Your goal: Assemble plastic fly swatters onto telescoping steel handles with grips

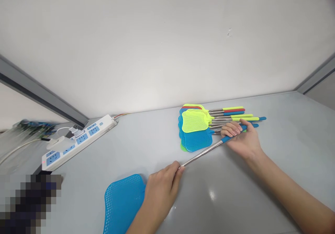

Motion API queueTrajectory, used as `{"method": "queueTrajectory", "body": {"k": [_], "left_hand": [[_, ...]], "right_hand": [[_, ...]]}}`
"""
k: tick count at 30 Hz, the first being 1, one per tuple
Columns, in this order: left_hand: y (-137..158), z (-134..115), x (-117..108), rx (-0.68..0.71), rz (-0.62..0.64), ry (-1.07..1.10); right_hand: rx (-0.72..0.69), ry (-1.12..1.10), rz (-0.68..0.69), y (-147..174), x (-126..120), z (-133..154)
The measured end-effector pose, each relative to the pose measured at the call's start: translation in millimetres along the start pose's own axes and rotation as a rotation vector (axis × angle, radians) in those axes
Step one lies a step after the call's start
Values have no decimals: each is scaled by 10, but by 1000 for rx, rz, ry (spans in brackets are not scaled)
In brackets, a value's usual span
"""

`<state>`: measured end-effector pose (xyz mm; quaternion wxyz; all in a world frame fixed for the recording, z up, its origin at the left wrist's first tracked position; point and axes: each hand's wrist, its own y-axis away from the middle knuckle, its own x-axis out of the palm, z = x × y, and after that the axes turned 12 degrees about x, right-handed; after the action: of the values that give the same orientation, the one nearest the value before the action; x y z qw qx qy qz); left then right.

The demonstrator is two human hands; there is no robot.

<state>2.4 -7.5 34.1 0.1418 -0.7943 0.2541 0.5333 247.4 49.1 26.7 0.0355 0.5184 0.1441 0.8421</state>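
A blue fly swatter (pixel 123 200) with a metal rod slants across the front of the table between my two hands. My left hand (pixel 163 181) is closed round the rod near the swatter's perforated head. At the other end, my right hand (pixel 242 139) has its fingers curled over the blue grip, palm turned upward. Just behind my right hand lies a pile of fly swatters (pixel 195 120), with yellow, blue, red and green ones overlapping. Their heads point left and their handles right. My right hand hides part of the nearest handles.
A white power strip (pixel 86 139) with plugs and a white cable lies at the left. Behind it is clear plastic wrapping (pixel 24 139) with dark contents. A pale wall (pixel 157 45) rises along the table's back edge. The lower left corner is blurred out.
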Motion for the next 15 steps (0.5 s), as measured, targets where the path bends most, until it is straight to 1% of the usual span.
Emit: {"method": "queueTrajectory", "body": {"k": [3, 7, 10, 15], "left_hand": [[6, 7, 7, -2, -3, -15], [9, 5, 16, 14, -7, -10], [6, 11, 19, 13, -23, 3], [2, 40, 17, 0, -58, 18]], "right_hand": [[37, -26, 3, 5, -19, -6], [11, -63, -25, 13, -58, -2], [-21, -27, -21, 9, -54, -12], [-29, 77, 33, -12, 14, -36]]}}
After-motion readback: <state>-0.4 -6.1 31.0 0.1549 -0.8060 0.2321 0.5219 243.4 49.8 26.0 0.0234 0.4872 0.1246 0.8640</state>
